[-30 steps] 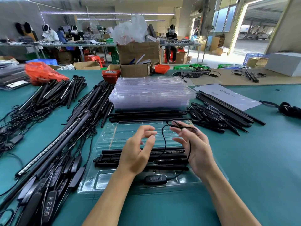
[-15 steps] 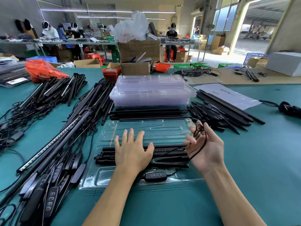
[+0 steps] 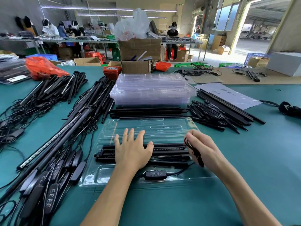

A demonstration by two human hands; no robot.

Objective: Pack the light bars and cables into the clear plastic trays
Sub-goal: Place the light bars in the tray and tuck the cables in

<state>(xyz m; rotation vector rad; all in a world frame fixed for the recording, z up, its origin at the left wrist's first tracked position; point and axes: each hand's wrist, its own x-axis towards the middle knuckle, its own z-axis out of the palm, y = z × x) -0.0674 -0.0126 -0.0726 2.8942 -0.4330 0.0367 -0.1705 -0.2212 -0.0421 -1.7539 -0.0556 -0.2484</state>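
An open clear plastic tray (image 3: 146, 128) lies in front of me on the green table. Black light bars (image 3: 169, 151) sit in its near half, and a black inline controller (image 3: 155, 175) rests in the front pocket. My left hand (image 3: 132, 152) lies flat with spread fingers, pressing on the bars. At the tray's right end my right hand (image 3: 203, 150) holds a coiled bundle of black cable (image 3: 193, 152) whose lead runs to the controller.
A stack of clear trays (image 3: 151, 90) stands behind the open tray, with loose black bars (image 3: 146, 111) between them. Piles of light bars with cables and controllers (image 3: 53, 144) fill the left. Short black rods (image 3: 216, 115) and a paper sheet (image 3: 228, 95) lie right.
My left hand went from raised with curled fingers to flat on the bars. My right hand, first lifted with the cable loop, has come down to the tray's right end.
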